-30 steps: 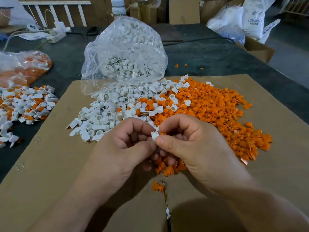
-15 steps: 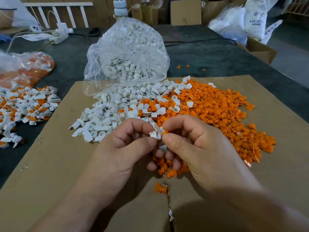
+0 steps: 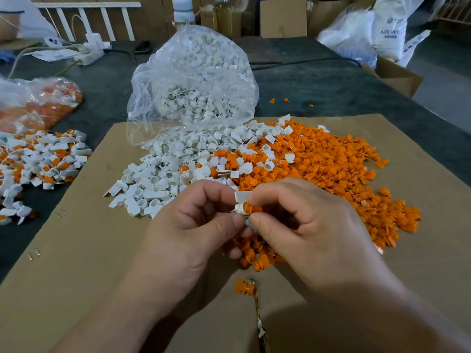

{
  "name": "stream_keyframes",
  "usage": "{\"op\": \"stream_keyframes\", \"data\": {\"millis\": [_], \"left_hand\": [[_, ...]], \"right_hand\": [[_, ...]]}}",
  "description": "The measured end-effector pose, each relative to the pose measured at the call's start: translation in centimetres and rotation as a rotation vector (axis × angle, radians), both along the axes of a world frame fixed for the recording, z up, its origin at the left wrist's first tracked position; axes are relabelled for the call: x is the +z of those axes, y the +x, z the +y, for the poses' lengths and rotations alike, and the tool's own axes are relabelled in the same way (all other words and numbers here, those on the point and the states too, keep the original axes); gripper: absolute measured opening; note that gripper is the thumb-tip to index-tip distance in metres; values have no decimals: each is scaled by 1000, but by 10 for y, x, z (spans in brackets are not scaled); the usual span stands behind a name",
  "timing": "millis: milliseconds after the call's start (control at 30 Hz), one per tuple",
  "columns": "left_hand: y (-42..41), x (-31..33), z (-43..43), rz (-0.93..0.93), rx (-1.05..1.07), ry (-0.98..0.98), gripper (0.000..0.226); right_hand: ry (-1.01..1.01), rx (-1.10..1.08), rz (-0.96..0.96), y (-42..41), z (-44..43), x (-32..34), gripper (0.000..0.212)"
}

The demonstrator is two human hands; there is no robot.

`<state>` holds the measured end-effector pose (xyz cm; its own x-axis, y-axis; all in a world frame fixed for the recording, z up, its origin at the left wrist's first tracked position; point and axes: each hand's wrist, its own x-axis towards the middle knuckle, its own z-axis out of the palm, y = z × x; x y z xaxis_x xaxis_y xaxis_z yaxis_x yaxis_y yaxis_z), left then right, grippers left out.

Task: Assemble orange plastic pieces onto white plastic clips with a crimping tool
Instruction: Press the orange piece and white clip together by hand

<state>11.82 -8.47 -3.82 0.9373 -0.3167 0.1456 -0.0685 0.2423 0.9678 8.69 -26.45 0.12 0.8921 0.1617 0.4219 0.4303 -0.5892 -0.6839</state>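
My left hand (image 3: 193,225) pinches a white clip (image 3: 241,201) between thumb and fingers, just in front of the piles. My right hand (image 3: 311,225) pinches an orange piece (image 3: 252,208) whose end sits against the clip's round socket. A heap of loose white clips (image 3: 163,179) lies on the cardboard behind my left hand. Beside it to the right spreads a wide heap of orange pieces (image 3: 331,169). No crimping tool is in view.
A clear bag of white clips (image 3: 196,80) stands behind the heaps. Joined white-and-orange parts (image 3: 38,161) lie at the left, with a bag of orange pieces (image 3: 38,103) behind them. One orange piece (image 3: 243,286) lies near a slit in the cardboard sheet (image 3: 76,263).
The orange piece now shows between my right fingertips, set against the white clip. Both hands have stayed close together over the near edge of the heaps.
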Motion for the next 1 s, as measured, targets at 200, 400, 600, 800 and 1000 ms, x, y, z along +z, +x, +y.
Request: {"op": "stream_keyframes", "data": {"millis": [200,400,600,800,1000], "left_hand": [[-2,-5,-2,-57,23,76,22],[-3,-6,-2,-45,78,115,28],[-1,-4,2,93,-27,-15,35],[0,-2,0,125,-53,-31,33],[0,-1,-1,54,-9,-1,27]], "right_hand": [[-120,-5,-66,0,-2,-2,17],[-62,-78,-126,1,0,-4,12],[-97,5,-195,1,2,-5,9],[-87,46,-180,2,0,-5,12],[-92,65,-180,2,-2,-4,12]]}}
